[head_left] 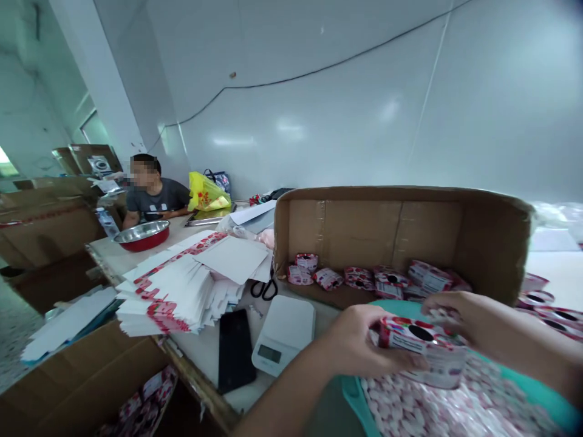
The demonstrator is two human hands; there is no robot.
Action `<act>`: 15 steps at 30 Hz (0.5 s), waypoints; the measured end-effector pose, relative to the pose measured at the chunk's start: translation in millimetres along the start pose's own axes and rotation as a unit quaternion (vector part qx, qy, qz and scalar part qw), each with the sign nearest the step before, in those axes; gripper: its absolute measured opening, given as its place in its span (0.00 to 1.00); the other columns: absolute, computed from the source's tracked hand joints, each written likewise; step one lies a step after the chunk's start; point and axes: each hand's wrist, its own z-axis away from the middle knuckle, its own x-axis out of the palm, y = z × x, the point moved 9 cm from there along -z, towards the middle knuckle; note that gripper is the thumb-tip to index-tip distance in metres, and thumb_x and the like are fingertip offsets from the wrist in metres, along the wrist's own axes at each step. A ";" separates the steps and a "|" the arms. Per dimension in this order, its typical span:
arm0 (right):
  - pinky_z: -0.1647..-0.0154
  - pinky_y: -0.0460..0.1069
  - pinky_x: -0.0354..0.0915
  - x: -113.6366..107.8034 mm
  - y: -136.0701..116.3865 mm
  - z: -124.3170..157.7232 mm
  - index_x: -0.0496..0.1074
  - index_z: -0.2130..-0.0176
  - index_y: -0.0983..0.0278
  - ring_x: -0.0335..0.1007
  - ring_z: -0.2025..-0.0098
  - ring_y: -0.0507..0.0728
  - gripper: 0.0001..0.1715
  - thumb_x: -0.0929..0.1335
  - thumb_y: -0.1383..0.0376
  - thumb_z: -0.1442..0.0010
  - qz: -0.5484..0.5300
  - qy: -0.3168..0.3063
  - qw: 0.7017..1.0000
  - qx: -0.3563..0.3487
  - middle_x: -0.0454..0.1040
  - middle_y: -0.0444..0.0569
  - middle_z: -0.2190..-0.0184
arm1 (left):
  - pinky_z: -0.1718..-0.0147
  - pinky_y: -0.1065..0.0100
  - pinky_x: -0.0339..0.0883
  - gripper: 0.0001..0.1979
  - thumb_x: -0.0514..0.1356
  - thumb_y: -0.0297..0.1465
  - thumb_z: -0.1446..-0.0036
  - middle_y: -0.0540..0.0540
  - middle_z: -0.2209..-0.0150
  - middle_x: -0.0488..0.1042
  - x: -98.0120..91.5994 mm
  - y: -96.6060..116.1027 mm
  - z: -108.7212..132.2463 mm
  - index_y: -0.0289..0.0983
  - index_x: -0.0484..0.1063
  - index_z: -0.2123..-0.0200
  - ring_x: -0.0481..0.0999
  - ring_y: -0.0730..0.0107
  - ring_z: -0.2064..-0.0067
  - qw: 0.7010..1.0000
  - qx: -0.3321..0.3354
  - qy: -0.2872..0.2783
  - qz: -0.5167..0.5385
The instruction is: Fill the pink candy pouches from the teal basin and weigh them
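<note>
A small red-and-white printed box [437, 364] with a dark oval on its top is held above a teal basin [357, 403]. The basin holds many small pinkish-white pieces [401, 406]. My left hand [364, 346] grips the box's left end, its fingers wrapped along the near side. At the box's right end my right hand [449, 312] is closed around some small pinkish-white pieces, just over the top.
Behind stands an open cardboard box [492, 243] with several printed boxes. Leftward are a white scale [289, 328], a black phone [235, 349], scissors [264, 289], stacked flat cartons [182, 285] and a red bowl [143, 237]. A person [159, 197] sits at the far left.
</note>
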 end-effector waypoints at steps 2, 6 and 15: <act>0.68 0.53 0.66 6.4 -8.9 0.7 0.74 0.73 0.59 0.73 0.69 0.62 0.10 0.64 0.63 0.48 -0.021 -0.060 0.998 -0.015 0.78 0.54 0.72 | 0.70 0.73 0.62 0.21 0.70 0.42 0.54 0.47 0.67 0.75 7.5 -5.1 2.8 0.32 0.76 0.62 0.69 0.71 0.68 0.999 -0.012 -0.013 0.029; 0.64 0.51 0.63 -2.5 -16.3 4.3 0.76 0.68 0.64 0.71 0.66 0.59 0.08 0.66 0.69 0.48 0.013 -0.069 0.998 0.002 0.78 0.52 0.69 | 0.65 0.69 0.67 0.19 0.68 0.41 0.50 0.44 0.65 0.76 5.0 -6.9 8.7 0.32 0.74 0.62 0.73 0.65 0.64 0.999 0.010 0.034 0.004; 0.72 0.46 0.57 -35.1 -37.2 26.3 0.79 0.58 0.61 0.66 0.70 0.51 0.14 0.72 0.59 0.43 -0.060 -0.001 0.998 0.007 0.76 0.44 0.66 | 0.59 0.66 0.65 0.18 0.62 0.45 0.42 0.46 0.60 0.76 9.8 -22.4 8.5 0.37 0.74 0.57 0.74 0.62 0.58 0.988 -0.022 0.024 -0.153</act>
